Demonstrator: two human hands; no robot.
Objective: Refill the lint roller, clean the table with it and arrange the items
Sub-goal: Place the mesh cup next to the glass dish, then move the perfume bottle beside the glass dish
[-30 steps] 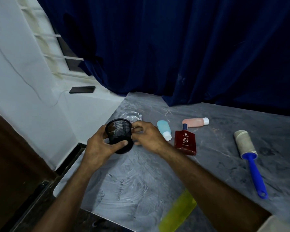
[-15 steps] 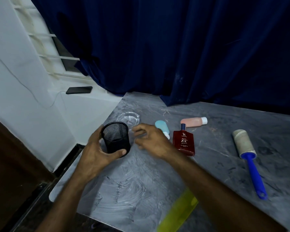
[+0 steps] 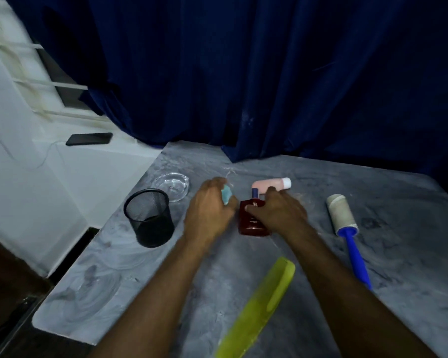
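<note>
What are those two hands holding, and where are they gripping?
The left hand wraps the blue bottle around its body. The right hand lies over the red bottle's body on the table; a firm grip cannot be told.

A small teal bottle (image 3: 226, 198) is gripped in the left hand (image 3: 209, 211), and a dark red perfume bottle (image 3: 252, 220) lying on the grey bench (image 3: 166, 275) is covered by the right hand (image 3: 279, 211). A black mesh cup (image 3: 149, 218) is stood upright to the left, apart from both hands.

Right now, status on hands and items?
Left hand closed on blue bottle. Right hand gripping red bottle. Lint roller untouched. Nothing in the way.
</note>
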